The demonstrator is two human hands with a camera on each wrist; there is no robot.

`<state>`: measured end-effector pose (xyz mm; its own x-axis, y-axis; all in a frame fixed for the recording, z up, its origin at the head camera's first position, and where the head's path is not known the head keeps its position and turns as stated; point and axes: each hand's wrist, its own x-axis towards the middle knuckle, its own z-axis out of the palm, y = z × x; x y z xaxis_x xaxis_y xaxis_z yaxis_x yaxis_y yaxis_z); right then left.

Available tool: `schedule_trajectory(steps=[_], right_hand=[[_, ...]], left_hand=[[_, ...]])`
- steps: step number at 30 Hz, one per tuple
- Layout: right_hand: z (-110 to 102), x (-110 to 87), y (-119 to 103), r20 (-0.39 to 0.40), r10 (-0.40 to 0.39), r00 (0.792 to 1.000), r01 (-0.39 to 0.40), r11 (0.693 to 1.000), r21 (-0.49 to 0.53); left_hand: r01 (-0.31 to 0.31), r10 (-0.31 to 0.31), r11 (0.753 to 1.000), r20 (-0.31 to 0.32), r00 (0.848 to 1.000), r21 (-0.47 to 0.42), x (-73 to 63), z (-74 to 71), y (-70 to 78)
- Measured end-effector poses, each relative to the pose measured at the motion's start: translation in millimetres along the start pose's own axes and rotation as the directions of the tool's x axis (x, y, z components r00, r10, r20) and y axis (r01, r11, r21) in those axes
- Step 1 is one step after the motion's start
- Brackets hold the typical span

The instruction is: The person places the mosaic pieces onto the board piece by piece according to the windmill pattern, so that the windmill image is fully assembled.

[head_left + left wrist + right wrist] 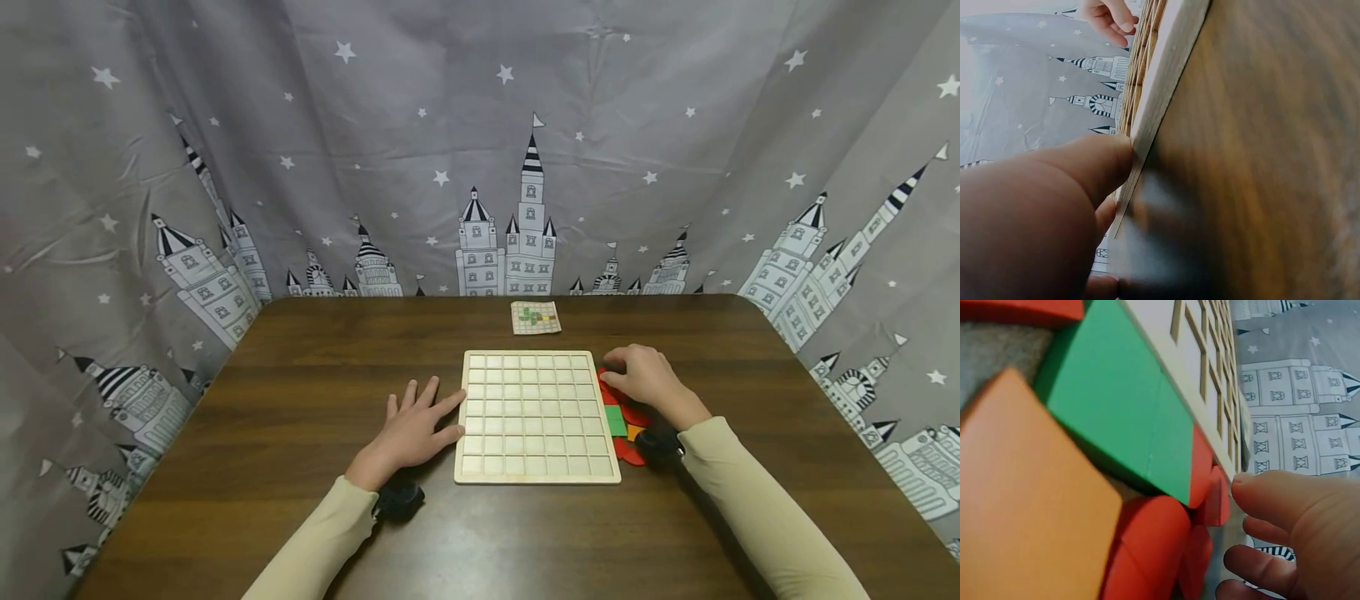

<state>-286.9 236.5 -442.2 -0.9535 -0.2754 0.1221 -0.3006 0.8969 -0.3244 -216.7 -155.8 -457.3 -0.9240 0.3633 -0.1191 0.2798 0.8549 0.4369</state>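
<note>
A pale wooden board (536, 479) with a grid of square cells lies flat on the table. At its left edge my left hand (408, 429) lies with fingers spread, thumb and index fingertip touching the rim. My right hand (645, 377) is at the board's upper right edge, over red pieces (628, 454). In the right wrist view its fingers (1266, 569) are loosely bent, with nothing seen between them. Beside the board's right edge also lie a green block (1110, 394) and an orange block (1035, 487), close together with rounded red pieces (1154, 550).
Behind the board, a small card (536, 318) printed with a grid and coloured shapes lies on the brown wooden table (315, 350). A grey curtain (390, 133) with castles and stars hangs beyond the table's far edge and sides.
</note>
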Motion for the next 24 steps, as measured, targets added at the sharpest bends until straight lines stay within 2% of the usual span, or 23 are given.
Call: schedule_trajectory(steps=[10,18,24], right_hand=[[4.6,8.2,0.1,0.004,0.012,1.0,-0.012,1.0,0.018],[4.0,13.3,0.6,0.068,-0.011,0.998,0.008,0.998,0.055],[5.4,16.3,1.1,0.08,-0.044,0.996,0.04,0.998,0.054]], left_hand=[[-0.005,0.005,1.0,-0.008,1.0,-0.013,-1.9,-0.7,3.6],[-0.006,0.006,1.0,-0.011,1.0,-0.017,-2.6,1.4,1.6],[-0.001,0.001,1.0,-0.007,1.0,-0.008,-2.8,0.9,0.7]])
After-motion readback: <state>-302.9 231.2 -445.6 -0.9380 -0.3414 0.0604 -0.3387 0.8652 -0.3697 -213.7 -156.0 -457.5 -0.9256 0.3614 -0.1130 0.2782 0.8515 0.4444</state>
